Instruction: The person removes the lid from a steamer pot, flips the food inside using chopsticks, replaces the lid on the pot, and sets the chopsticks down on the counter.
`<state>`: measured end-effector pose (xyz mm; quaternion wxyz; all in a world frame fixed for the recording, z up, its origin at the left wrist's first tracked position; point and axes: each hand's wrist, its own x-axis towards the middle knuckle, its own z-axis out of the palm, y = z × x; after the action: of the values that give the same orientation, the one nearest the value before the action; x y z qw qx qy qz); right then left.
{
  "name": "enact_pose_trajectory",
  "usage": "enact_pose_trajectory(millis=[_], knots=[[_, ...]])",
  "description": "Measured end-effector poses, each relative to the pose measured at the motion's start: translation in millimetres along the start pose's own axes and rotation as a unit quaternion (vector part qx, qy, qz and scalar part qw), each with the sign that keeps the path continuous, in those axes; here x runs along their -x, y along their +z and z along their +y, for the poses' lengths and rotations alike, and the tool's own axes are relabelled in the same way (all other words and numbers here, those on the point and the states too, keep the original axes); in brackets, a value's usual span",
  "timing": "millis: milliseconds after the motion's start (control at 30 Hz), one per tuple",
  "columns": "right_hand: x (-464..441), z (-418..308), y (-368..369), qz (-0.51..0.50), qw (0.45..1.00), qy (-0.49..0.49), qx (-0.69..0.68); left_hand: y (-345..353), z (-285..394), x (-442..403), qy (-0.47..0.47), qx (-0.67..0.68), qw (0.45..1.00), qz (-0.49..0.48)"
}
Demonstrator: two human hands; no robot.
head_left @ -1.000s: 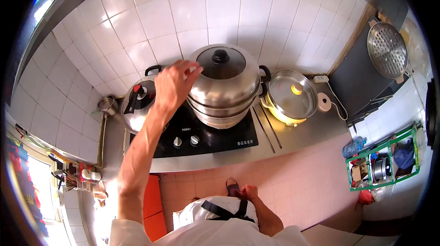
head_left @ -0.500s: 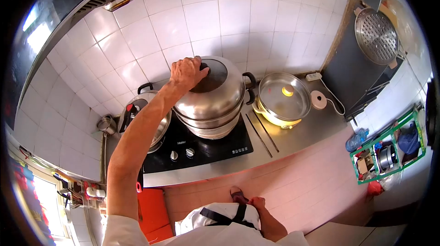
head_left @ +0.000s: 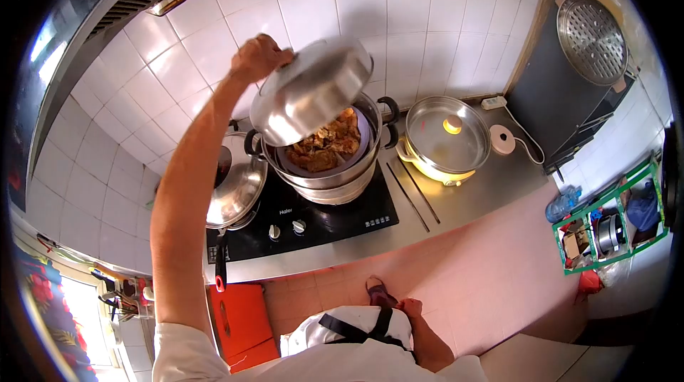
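Observation:
My left hand is closed round the knob of a domed steel lid. The lid is tilted and raised above the steamer pot on the hob. Beneath its lower edge, brown pieces of cooked food show in a pale bowl inside the steamer. My fingers cover most of the knob. Low at my side, beside the white apron, is my right hand, its fingers curled in and nothing visible in them.
A lidded wok sits left on the black hob, its handle over the counter edge. To the right are chopsticks, a yellow electric pot with a glass lid and a power strip. A green rack stands farther right.
My left hand has lifted the lid off the steamer and tilted it up and to the left, uncovering the food. My right hand stays low at my side.

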<state>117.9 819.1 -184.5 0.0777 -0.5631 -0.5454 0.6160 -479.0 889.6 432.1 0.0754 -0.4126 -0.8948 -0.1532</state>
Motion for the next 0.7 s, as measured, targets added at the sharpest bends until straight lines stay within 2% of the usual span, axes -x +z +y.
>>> enact_pose_trajectory(millis=[100, 133, 167, 200, 233, 267, 333, 367, 433, 500, 567, 633, 667, 700], knots=[[-2.6, 15.6, -5.4, 0.012, 0.999, 0.019, -0.033, -29.2, 0.8, 1.5, -0.011, 0.028, 1.0, 0.009], [-8.9, 29.0, -11.7, -0.01, 0.912, -0.244, 0.329, -33.8, 0.8, 2.3, -0.013, 0.032, 0.999, 0.002], [-16.3, 41.8, -9.8, -0.011, 0.912, -0.244, 0.33, -36.4, 2.0, 3.7, -0.015, 0.037, 0.999, -0.005], [-18.0, 38.4, -5.8, -0.002, 0.992, -0.08, 0.099, -33.9, 2.7, 4.0, -0.016, 0.037, 0.999, -0.005], [-19.5, 33.0, -2.8, 0.008, 0.986, 0.092, -0.14, -28.4, 4.1, 5.0, -0.025, 0.026, 0.999, 0.016], [-19.3, 28.6, -2.9, 0.007, 0.986, 0.09, -0.138, -22.5, 5.5, 6.6, -0.034, 0.014, 0.999, 0.038], [-5.9, 3.2, -5.5, 0.002, 1.0, 0.012, 0.019, -11.2, 15.0, 16.0, -0.04, -0.002, 0.998, 0.046], [-9.8, 6.9, -4.5, 0.003, 1.0, 0.01, 0.02, -5.9, 22.2, 23.8, -0.04, -0.008, 0.998, 0.047], [-14.6, 15.5, -2.6, -0.006, 0.985, 0.079, -0.151, 5.1, 38.9, 38.7, -0.03, -0.049, 0.996, 0.063], [-11.9, 10.7, -5.5, -0.002, 0.987, 0.073, -0.142, 10.9, 50.3, 48.9, -0.034, -0.05, 0.998, 0.0], [-1.1, -6.1, -8.3, 0.002, 0.989, 0.067, -0.133, 27.7, 49.3, 50.4, -0.018, -0.076, 0.997, 0.021], [13.5, -21.3, -11.0, 0.035, 0.999, 0.009, -0.016, 35.6, 49.8, 54.1, -0.013, -0.078, 0.997, -0.003], [2.9, -1.1, -12.8, 0.036, 0.999, 0.009, -0.016, 40.4, 49.4, 55.2, -0.013, -0.077, 0.997, -0.003], [-10.5, 24.5, -14.1, 0.024, 0.989, -0.097, 0.107, 45.4, 48.8, 55.9, -0.009, -0.084, 0.996, 0.001]])
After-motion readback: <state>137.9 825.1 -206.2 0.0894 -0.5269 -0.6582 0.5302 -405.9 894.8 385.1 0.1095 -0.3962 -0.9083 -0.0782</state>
